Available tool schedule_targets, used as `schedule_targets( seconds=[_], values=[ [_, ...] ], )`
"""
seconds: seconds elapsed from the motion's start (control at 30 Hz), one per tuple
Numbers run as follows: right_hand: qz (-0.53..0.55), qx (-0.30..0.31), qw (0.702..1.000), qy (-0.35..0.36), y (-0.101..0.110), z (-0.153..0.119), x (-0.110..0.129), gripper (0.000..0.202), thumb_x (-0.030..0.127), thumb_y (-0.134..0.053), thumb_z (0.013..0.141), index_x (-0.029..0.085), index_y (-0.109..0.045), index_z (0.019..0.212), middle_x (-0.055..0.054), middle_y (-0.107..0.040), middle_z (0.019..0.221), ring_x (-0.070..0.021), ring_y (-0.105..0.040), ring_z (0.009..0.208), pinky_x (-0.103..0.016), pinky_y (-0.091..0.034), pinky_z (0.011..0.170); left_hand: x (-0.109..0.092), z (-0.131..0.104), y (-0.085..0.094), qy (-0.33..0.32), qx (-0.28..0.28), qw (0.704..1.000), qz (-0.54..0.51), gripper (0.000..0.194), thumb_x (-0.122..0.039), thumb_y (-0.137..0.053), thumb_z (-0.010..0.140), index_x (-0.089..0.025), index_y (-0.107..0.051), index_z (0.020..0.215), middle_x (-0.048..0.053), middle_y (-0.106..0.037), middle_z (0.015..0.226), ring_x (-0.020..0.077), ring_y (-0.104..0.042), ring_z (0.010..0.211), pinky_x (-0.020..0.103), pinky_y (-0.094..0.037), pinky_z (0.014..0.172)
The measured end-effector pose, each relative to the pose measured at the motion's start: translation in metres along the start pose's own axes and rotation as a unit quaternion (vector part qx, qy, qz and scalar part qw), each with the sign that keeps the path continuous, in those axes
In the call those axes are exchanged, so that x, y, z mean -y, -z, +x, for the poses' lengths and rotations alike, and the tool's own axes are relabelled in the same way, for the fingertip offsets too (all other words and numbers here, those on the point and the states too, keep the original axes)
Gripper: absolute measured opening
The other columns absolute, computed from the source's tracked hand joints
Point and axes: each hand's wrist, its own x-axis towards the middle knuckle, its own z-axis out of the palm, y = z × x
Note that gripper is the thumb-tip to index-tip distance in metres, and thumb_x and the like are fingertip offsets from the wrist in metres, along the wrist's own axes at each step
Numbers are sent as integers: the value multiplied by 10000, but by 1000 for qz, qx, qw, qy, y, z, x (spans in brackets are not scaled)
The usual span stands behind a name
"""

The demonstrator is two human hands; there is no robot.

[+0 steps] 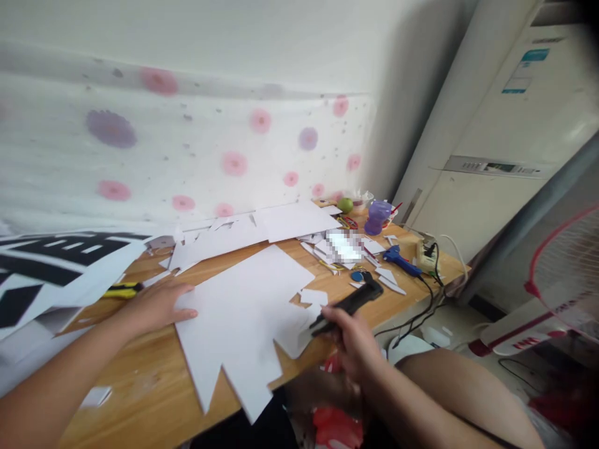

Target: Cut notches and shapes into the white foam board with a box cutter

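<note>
A white board (243,293) with jagged, notched cut edges lies flat on the wooden table. My left hand (171,304) rests on its left edge, fingers lying flat and thumb apart. My right hand (350,340) is closed around a long black tool (353,299) with a bent far end, held by the board's right side. The exact kind of tool does not show. Beside the tool lies a small white offcut (313,297) on the board. A yellow and black utility knife (121,290) sits behind my left wrist.
Long white boards (299,221) lie along the wall. A blue glue gun (402,260) with a black cord, a purple cup (378,216), a power strip (427,255) and white scraps (390,280) occupy the right side. A fan (566,268) stands beyond the table's right edge.
</note>
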Motion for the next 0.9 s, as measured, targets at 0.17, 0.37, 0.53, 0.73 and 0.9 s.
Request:
schedule_targets(
  seconds=[0.17, 0.37, 0.53, 0.73, 0.9],
  values=[
    [-33, -9, 999, 8, -4, 45, 24, 399, 254, -929, 477, 209, -555, 608, 87, -495, 436, -41, -342, 369, -218, -502, 406, -26, -44, 12, 7, 53, 998, -28, 374, -439, -735, 1009, -185, -667, 1275, 97, -683, 1313, 282, -680, 1181, 531, -581, 1034],
    [-73, -14, 996, 40, 6, 43, 17, 436, 239, -940, 439, 213, -531, 586, 94, -477, 430, -32, -342, 362, -190, -457, 355, -78, -117, -8, 78, 1, 997, -27, 338, -389, -735, 1008, -191, -670, 1275, 99, -677, 1323, 304, -642, 1261, 572, -531, 1103],
    [-75, -12, 995, 57, -5, 38, 12, 440, 275, -912, 515, 232, -481, 594, 112, -408, 426, -28, -309, 344, -191, -372, 333, -101, -168, -33, 86, -47, 994, -48, 290, -329, -628, 1036, -205, -687, 1292, 117, -695, 1303, 312, -658, 1230, 503, -547, 1060],
    [-76, 23, 995, 67, -55, 61, -2, 431, 294, -857, 609, 247, -430, 575, 104, -377, 425, -45, -307, 373, -209, -282, 353, -80, -186, -42, 42, -46, 996, -60, 461, -453, -406, 1048, -241, -728, 1301, 111, -803, 1204, 349, -778, 1068, 470, -626, 889],
    [-117, 63, 986, 103, -45, 61, 0, 285, 332, -848, 598, 194, -602, 638, 69, -492, 472, -70, -393, 423, -226, -283, 402, -91, -151, -11, -37, -31, 997, -60, 417, -482, -406, 1048, -277, -768, 1072, 68, -797, 914, 326, -774, 819, 405, -566, 649]
  ],
)
